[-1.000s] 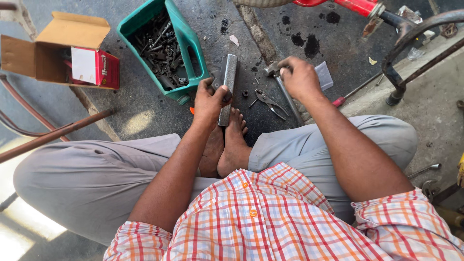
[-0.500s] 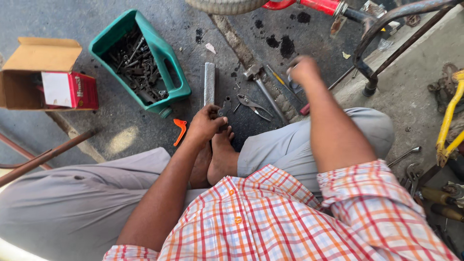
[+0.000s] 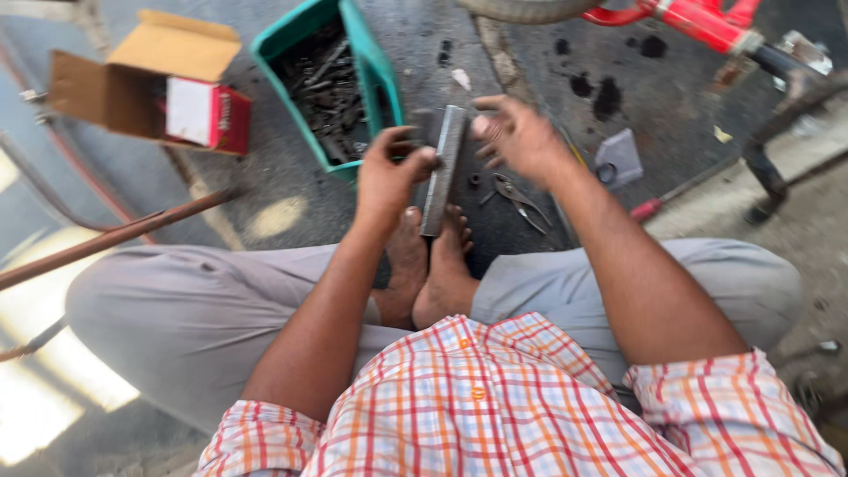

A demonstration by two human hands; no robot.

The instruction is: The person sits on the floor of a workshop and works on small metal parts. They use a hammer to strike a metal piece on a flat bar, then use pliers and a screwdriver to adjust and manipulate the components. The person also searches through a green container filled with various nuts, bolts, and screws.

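Ground: dark, oil-stained concrete [image 3: 548,53] is seen from above, with a paler strip at the right edge.
Box: an open brown carton [image 3: 132,84] lies at upper left, a red-and-white packet [image 3: 208,113] set in its mouth.
Bin: a teal bin [image 3: 375,71] of dark metal parts stands just left of the hands.
Bar: a grey metal bar [image 3: 442,168] is held upright over the bare feet [image 3: 433,265], between the two hands.
Left hand: the left hand [image 3: 389,172] is pinched on the bar's left side.
Right hand: the right hand [image 3: 517,137] is blurred, fingers spread, just beside the bar's top; contact cannot be told.
Nearby: pliers [image 3: 517,199] lie on the ground right of the bar; a red frame [image 3: 698,19] crosses the top.
Obstruction: a rusty rod [image 3: 115,234] slants across the left knee.
Open room: bare ground is left between carton and bin.
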